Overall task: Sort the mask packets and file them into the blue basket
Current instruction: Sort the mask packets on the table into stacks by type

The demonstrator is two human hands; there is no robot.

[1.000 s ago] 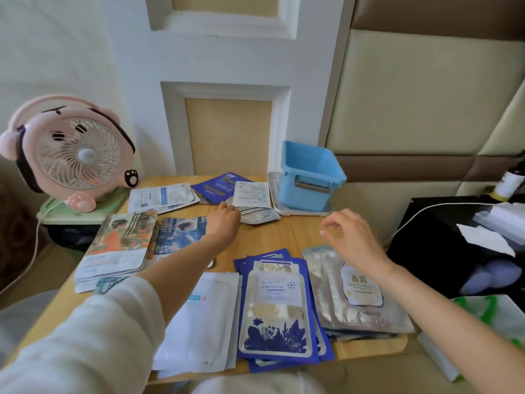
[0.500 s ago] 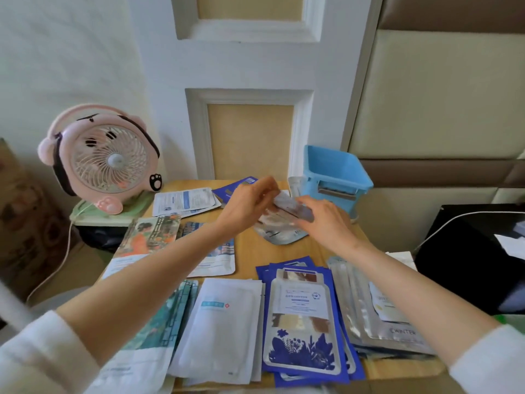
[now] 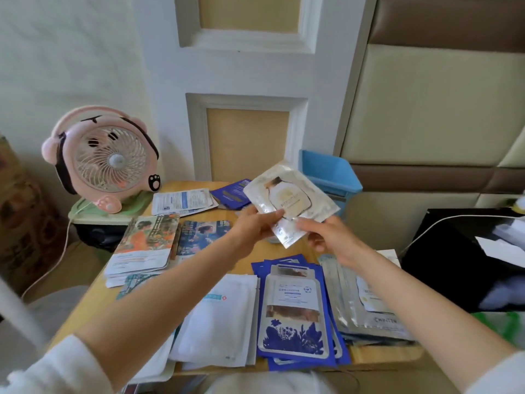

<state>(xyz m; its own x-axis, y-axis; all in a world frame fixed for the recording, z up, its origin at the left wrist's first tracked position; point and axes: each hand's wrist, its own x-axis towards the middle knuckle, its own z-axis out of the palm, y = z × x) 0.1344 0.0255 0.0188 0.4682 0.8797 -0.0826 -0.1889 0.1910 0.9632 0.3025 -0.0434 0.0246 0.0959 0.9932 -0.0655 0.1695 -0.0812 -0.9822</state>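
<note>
A silver mask packet [image 3: 289, 199] with a bottle picture is lifted above the wooden table [image 3: 380, 354], tilted. My left hand [image 3: 254, 227] pinches its lower left edge and my right hand [image 3: 331, 237] grips its lower right corner. Behind it at the table's far right stands the blue basket [image 3: 335, 173], partly hidden by the packet. Sorted piles lie on the table: blue floral packets [image 3: 295, 314], white packets [image 3: 224, 322], silver packets [image 3: 366, 305], picture packets [image 3: 147, 241] and dark blue ones [image 3: 231, 191].
A pink fan [image 3: 106, 157] stands on a green base at the far left, its cable hanging down. White printed packets [image 3: 181, 200] lie beside it. A black box [image 3: 460, 260] with a white cable sits at the right. A white door and padded wall stand behind.
Both hands picked a silver packet up from the far pile and raised it in front of the basket, turning its printed face toward me. The view tilted and shifted right.
</note>
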